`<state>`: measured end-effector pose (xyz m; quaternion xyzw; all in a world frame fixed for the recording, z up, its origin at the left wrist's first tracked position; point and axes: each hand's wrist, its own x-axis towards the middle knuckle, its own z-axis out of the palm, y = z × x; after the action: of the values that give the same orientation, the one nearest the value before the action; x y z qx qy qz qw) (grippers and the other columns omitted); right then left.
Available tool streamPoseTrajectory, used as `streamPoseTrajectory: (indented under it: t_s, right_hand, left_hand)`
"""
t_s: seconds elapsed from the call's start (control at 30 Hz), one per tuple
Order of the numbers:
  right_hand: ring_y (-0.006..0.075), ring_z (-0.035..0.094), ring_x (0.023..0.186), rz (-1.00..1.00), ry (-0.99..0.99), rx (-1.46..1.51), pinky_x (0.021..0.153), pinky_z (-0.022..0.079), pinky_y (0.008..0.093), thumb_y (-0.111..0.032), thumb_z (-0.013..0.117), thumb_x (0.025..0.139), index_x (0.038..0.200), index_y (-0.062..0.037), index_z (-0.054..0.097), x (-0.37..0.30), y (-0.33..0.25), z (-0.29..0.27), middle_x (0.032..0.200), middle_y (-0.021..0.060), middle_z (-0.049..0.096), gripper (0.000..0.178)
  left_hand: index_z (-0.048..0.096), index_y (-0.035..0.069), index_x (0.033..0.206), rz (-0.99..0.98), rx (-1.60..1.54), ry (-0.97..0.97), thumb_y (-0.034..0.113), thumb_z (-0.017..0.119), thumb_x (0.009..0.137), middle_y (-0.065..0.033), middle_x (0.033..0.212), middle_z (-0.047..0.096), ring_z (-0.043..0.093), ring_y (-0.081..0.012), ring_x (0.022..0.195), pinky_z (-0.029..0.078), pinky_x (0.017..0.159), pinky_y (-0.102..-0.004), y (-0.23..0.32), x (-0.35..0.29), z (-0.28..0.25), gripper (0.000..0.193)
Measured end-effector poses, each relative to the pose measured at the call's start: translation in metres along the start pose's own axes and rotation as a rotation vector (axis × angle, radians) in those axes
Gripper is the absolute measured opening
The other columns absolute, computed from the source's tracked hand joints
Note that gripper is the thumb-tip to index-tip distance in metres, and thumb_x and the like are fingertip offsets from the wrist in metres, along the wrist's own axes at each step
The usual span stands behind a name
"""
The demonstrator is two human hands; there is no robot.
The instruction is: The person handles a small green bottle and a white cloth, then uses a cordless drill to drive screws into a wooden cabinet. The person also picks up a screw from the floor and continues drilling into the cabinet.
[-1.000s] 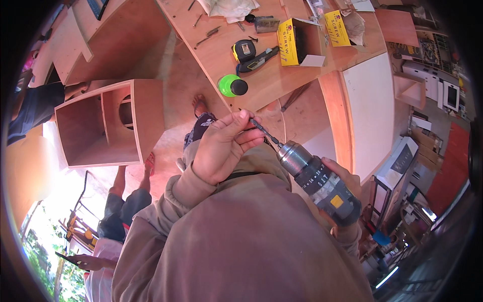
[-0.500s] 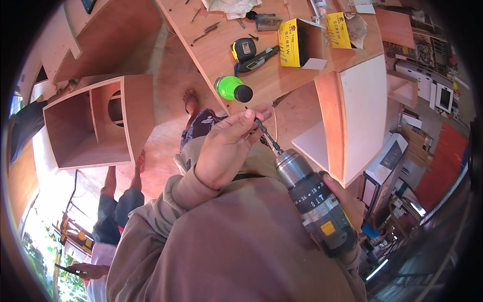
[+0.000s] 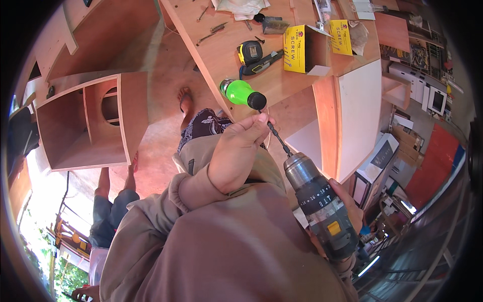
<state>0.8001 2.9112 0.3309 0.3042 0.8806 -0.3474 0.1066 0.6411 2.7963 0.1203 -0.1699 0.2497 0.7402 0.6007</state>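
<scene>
My right hand (image 3: 349, 205) is wrapped round a cordless drill (image 3: 322, 211), black and grey with a yellow patch. From its metal chuck (image 3: 300, 170) a long dark driver bit (image 3: 279, 138) points up and left. My left hand (image 3: 244, 138) pinches the far end of this bit between thumb and fingers. A thin dark tip sticks out past the fingertips; whether it is a screw I cannot tell. Just beyond it, a bright green bottle (image 3: 238, 93) with a black cap stands at the edge of the wooden workbench (image 3: 271, 83).
On the workbench lie a tape measure (image 3: 250, 52), a utility knife (image 3: 262, 63), loose screws (image 3: 211, 36) and yellow screw boxes (image 3: 295, 49). A white-faced panel (image 3: 354, 116) stands at right. At left is an open wooden cabinet (image 3: 83, 126), with people's legs (image 3: 103, 201) below it.
Both hands and the drill have shifted slightly right and down, with the bit still pinched. The view has tilted a little, and the cabinet sits slightly further left.
</scene>
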Motion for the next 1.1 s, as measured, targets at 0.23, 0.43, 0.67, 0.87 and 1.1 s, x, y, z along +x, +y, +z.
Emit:
streamPoseTrajectory:
  t_s: [0.23,0.43,0.67,0.87,1.1]
  right_hand:
    - [0.02,0.08,0.092,-0.05,0.078,-0.029,0.083,0.062,0.0298,-0.021,0.094,0.082,0.152,0.0033,0.057,0.004,-0.006,0.008,0.11,0.0142,0.082,0.083]
    - [0.0242,0.076,0.101,0.067,0.045,-0.072,0.088,0.059,0.0341,-0.035,0.093,0.079,0.149,0.0044,0.06,-0.001,-0.013,0.002,0.118,0.015,0.076,0.087]
    - [0.0275,0.075,0.103,0.214,0.038,0.003,0.091,0.057,0.0368,-0.041,0.092,0.078,0.146,0.0062,0.061,-0.005,-0.013,0.002,0.122,0.0162,0.074,0.089]
    - [0.0275,0.074,0.108,0.185,0.04,-0.141,0.094,0.056,0.0372,-0.046,0.092,0.077,0.145,0.005,0.063,-0.002,-0.015,-0.001,0.126,0.0167,0.074,0.09]
    - [0.0293,0.073,0.109,0.261,0.047,-0.116,0.096,0.053,0.0395,-0.057,0.087,0.08,0.144,0.0017,0.066,0.0,-0.02,-0.003,0.134,0.0163,0.074,0.089]
  left_hand:
    - [0.07,0.012,0.117,-0.017,0.018,0.043,0.028,0.061,0.115,0.0044,0.118,0.063,0.053,-0.0074,0.116,0.039,0.112,-0.0301,0.0,0.0,0.0,0.018]
    - [0.07,0.012,0.117,-0.004,0.02,0.043,0.028,0.062,0.115,0.0046,0.118,0.064,0.054,-0.0068,0.113,0.04,0.11,-0.0283,0.0,0.0,0.0,0.018]
    - [0.071,0.013,0.119,-0.001,-0.014,0.039,0.029,0.062,0.114,0.0062,0.119,0.065,0.054,-0.0058,0.114,0.039,0.111,-0.0285,-0.002,0.0,-0.001,0.019]
    - [0.072,0.013,0.118,0.008,-0.016,0.061,0.029,0.063,0.114,0.0063,0.121,0.066,0.055,-0.0061,0.117,0.039,0.111,-0.029,-0.003,-0.002,0.0,0.019]
    - [0.071,0.014,0.118,-0.005,0.007,0.059,0.03,0.062,0.114,0.0064,0.121,0.066,0.055,-0.0061,0.119,0.038,0.112,-0.0301,-0.002,-0.001,0.0,0.019]
